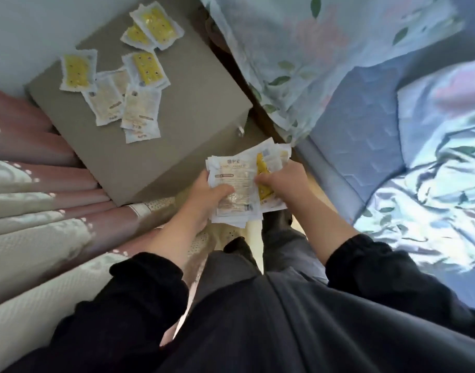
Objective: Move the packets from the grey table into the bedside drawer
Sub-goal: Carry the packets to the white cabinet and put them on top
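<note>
Both my hands hold one stack of white and yellow packets [237,181] in front of the grey table [193,103]. My left hand [208,196] grips the stack's left side with the thumb on top. My right hand [281,183] grips its right side, fingers curled over the edge. Several more packets [126,84] lie scattered on the grey table's top, some with yellow faces, some pale. A small metal drawer knob [241,130] shows on the table's front face; the drawer looks closed.
A bed with a blue quilted sheet [365,146] and a floral duvet [298,49] is to the right of the table. Pink and white curtains [42,197] hang on the left. My legs in dark trousers fill the bottom.
</note>
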`<action>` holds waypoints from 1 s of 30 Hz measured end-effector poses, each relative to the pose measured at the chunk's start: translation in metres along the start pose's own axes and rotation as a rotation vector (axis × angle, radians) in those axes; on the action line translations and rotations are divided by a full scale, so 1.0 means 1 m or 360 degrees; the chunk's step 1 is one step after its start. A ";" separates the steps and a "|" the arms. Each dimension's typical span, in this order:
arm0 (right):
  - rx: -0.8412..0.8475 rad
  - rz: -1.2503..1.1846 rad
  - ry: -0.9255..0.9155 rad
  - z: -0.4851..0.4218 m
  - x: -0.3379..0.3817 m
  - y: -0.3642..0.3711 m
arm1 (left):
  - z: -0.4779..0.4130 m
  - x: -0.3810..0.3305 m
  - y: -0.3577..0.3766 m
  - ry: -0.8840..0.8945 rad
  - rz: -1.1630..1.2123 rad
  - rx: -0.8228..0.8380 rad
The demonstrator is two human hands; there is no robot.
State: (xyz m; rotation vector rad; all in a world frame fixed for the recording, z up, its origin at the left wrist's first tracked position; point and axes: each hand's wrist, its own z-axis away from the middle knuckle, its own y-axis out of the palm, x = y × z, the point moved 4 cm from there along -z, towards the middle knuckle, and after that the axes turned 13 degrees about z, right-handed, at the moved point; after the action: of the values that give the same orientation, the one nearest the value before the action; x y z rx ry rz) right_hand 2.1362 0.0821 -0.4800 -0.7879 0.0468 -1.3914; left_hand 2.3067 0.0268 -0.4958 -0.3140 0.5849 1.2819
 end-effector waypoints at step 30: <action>-0.1092 -0.1745 0.1341 0.330 -0.769 -0.174 | 0.296 0.500 0.572 -0.0085 -0.2058 0.1493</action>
State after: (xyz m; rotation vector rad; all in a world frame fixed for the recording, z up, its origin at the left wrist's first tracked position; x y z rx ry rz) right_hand 1.9726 0.9209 -0.4591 -0.7272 0.8974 -2.7645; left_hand 1.9117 0.7395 -0.4836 0.1522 0.6801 -0.2774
